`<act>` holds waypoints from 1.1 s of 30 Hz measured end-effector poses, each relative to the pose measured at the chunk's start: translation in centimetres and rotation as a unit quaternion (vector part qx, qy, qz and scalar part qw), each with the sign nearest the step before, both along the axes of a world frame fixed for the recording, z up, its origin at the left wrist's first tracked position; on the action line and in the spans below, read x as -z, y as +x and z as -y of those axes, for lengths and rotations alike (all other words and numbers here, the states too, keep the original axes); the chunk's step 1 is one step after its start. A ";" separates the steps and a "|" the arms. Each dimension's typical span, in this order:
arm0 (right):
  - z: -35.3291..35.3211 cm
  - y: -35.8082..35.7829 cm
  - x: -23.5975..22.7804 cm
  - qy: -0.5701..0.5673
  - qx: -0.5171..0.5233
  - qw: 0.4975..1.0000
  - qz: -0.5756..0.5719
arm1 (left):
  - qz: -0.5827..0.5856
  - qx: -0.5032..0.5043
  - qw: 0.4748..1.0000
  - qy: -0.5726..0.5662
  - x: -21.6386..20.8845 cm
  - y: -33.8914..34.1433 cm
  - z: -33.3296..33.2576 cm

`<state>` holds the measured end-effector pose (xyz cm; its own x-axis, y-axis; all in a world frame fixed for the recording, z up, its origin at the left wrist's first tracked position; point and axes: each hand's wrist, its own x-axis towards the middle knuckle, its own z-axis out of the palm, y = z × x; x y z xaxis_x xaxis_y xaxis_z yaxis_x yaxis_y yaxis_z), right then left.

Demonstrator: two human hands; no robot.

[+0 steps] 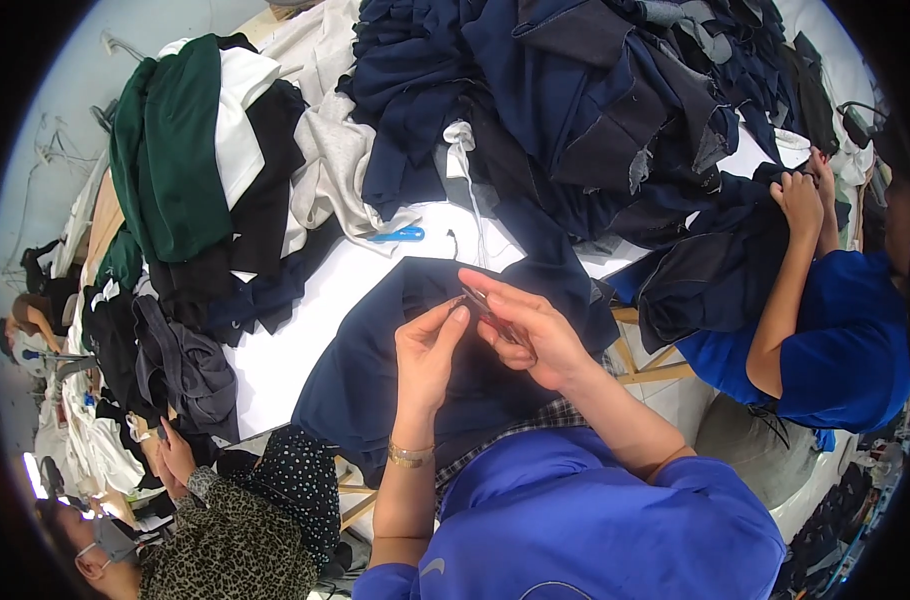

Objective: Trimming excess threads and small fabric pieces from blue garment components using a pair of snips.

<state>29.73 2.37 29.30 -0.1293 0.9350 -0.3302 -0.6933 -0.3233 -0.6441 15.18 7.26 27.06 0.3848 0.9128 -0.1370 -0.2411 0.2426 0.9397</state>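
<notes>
A navy garment [360,350] is draped over my lap and the table's near edge. Above it, my left hand [427,355] is closed, thumb and forefinger pinching a small bit of the dark cloth. My right hand [535,335] is wrapped round small thread snips [499,322], their slim metal end pointing up and left beside my left fingertips. The two hands almost meet. Whether the blades touch the cloth is too small to make out.
Navy cloth pieces [575,110] are heaped across the far side. Green, white and black garments [180,150] lie to the left. On the white tabletop [275,365] rests a blue-handled tool [405,234]. Co-workers sit close at right [825,330] and lower left [235,530].
</notes>
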 end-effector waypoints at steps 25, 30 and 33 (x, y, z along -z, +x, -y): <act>0.5 -0.2 0.1 -0.026 -0.014 0.995 -0.096 | 0.055 -0.007 0.997 -0.053 -0.1 -0.1 0.0; 0.2 0.0 0.0 -0.024 -0.002 0.994 -0.111 | 0.025 0.007 0.999 -0.037 -0.2 0.1 0.3; 0.2 0.2 0.1 -0.018 0.003 0.992 -0.123 | 0.023 -0.003 0.999 -0.037 -0.1 0.0 0.2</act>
<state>29.91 2.15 29.22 -0.2044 0.9240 -0.3233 -0.8304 -0.3385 -0.4426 15.20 7.06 27.19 0.3864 0.9032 -0.1868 -0.2845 0.3094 0.9074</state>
